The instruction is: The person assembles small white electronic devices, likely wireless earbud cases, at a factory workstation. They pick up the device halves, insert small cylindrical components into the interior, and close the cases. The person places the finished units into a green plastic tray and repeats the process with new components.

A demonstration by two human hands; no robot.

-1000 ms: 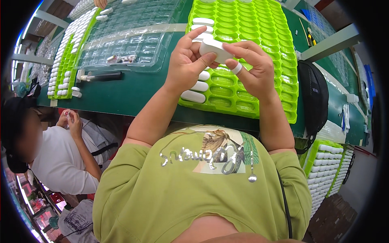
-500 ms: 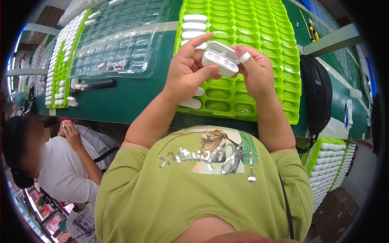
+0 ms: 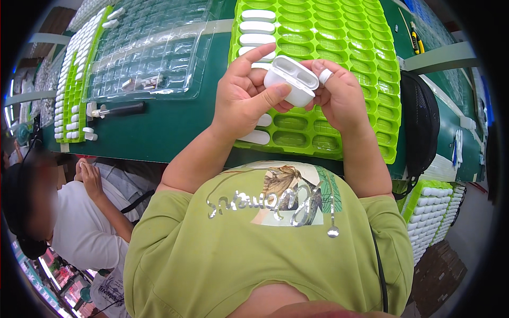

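Observation:
A white earbud charging case (image 3: 300, 96) is held over a bright green moulded tray (image 3: 383, 106), with its hinged lid partly raised and the hollow inside of the lid showing. My left hand (image 3: 243, 98) grips the case from the left, thumb pressed on its front and index finger stretched out past it. At its right end, my right hand (image 3: 344, 98) pinches the case near the lid; a white band wraps the right thumb. White oblong pieces (image 3: 257, 28) fill part of the tray's left column, and the other visible pockets hold none.
A clear plastic tray (image 3: 154, 58) lies to the left, with small parts on it and a dark-handled hammer (image 3: 124, 109) beside it. Farther left stands another green tray (image 3: 78, 100) of white pieces. A black bag (image 3: 419, 122) sits at right. A co-worker (image 3: 87, 222) sits at left.
The case has tilted, so the wells in its body no longer show and more of its outer front does. Both hands keep their hold. The whole view has shifted slightly.

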